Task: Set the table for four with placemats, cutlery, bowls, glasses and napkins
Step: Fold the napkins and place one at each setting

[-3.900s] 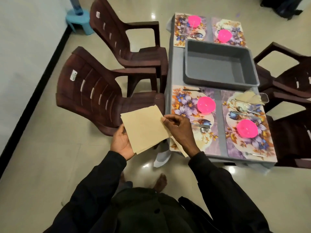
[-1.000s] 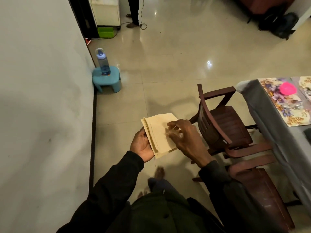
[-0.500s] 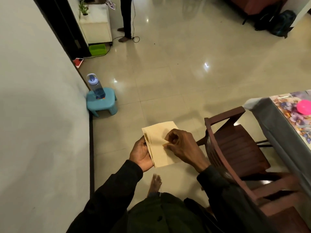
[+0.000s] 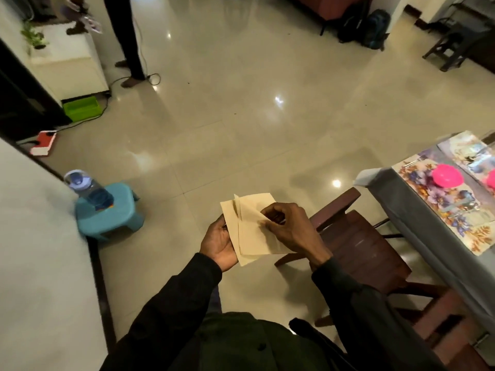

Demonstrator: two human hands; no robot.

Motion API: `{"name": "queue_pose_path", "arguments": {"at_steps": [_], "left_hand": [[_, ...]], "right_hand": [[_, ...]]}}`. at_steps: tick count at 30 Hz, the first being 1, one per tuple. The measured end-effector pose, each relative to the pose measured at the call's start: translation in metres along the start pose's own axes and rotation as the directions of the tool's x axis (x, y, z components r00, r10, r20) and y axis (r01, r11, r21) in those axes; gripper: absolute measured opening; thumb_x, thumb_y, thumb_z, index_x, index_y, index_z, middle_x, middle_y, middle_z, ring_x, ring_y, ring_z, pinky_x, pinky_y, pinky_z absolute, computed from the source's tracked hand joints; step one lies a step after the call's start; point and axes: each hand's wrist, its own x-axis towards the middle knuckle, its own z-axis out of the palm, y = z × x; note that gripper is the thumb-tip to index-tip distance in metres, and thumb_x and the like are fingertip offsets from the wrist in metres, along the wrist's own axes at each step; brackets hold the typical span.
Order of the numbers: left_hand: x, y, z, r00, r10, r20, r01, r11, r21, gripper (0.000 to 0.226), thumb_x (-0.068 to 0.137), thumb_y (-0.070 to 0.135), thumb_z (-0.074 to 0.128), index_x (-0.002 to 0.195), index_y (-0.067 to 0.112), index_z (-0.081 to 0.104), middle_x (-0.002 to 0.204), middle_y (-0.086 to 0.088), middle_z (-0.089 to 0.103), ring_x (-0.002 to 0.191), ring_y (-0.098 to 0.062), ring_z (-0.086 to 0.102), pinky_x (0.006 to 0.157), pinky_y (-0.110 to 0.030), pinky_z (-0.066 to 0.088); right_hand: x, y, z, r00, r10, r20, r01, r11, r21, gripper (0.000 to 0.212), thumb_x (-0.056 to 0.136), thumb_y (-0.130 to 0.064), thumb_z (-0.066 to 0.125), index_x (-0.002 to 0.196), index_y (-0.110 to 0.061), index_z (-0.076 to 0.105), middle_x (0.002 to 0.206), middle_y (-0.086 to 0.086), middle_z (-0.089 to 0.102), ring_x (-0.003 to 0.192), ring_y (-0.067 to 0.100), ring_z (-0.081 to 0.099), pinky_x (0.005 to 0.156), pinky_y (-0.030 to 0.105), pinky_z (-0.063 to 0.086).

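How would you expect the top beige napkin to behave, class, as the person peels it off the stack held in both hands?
The top napkin probably flops: its lifted corner already curls where the right hand pinches it. It looks thin and light, so it may drift. Sheets likely cling together, since the left hand braces the stack.

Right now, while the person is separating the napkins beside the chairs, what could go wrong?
1. The right hand peels one sheet from the napkin stack, which the left hand holds only by its edge; loose sheets might slip to the floor.
2. The brown chair stands close by, so a step toward the table could bump it.
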Motion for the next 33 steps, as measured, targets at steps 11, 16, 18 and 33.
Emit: {"name": "queue_pose_path", "arguments": {"at_steps": [11,16,18,33], "left_hand": [[0.168,0.136,0.089,0.936,-0.343,0.076,0.314,0.914,0.255,0.052,0.103,0.044,0.047,0.145,0.014,0.054,0.146,-0.019,0.055,0.133,-0.041,0.054,0.115,-0.058,0.035],[0.228,0.165,0.139,0.882,-0.449,0.142,0.386,0.862,0.327,0.051,0.103,0.046,0.045,0.144,0.016,0.056,0.143,-0.019,0.058,0.127,-0.041,0.059,0.109,-0.058,0.043],[0.252,0.169,0.158,0.863,-0.486,0.138,0.414,0.837,0.359,0.050,0.103,0.046,0.046,0.143,0.017,0.056,0.144,-0.018,0.057,0.127,-0.040,0.059,0.107,-0.057,0.046],[0.459,0.142,0.327,0.770,-0.638,0.014,0.532,0.653,0.539,0.052,0.100,0.040,0.053,0.144,0.013,0.055,0.143,-0.019,0.058,0.134,-0.039,0.053,0.117,-0.055,0.033]], "right_hand": [[0.144,0.007,-0.067,0.904,0.280,-0.324,-0.246,0.959,0.142,0.025,0.088,-0.029,0.076,0.113,-0.024,0.074,0.095,-0.011,0.071,0.085,0.003,0.065,0.074,0.017,0.052],[0.184,0.014,-0.095,0.818,0.362,-0.448,-0.287,0.931,0.227,0.025,0.085,-0.022,0.079,0.110,-0.022,0.075,0.094,-0.011,0.071,0.086,0.006,0.066,0.078,0.026,0.058],[0.197,0.023,-0.106,0.771,0.397,-0.498,-0.301,0.916,0.263,0.024,0.086,-0.025,0.078,0.109,-0.022,0.075,0.096,-0.012,0.071,0.087,0.006,0.065,0.077,0.024,0.058],[0.295,0.139,-0.257,0.500,0.572,-0.651,-0.352,0.820,0.451,0.020,0.084,-0.017,0.079,0.103,-0.017,0.078,0.093,-0.008,0.074,0.082,0.003,0.067,0.068,0.011,0.049]]}}
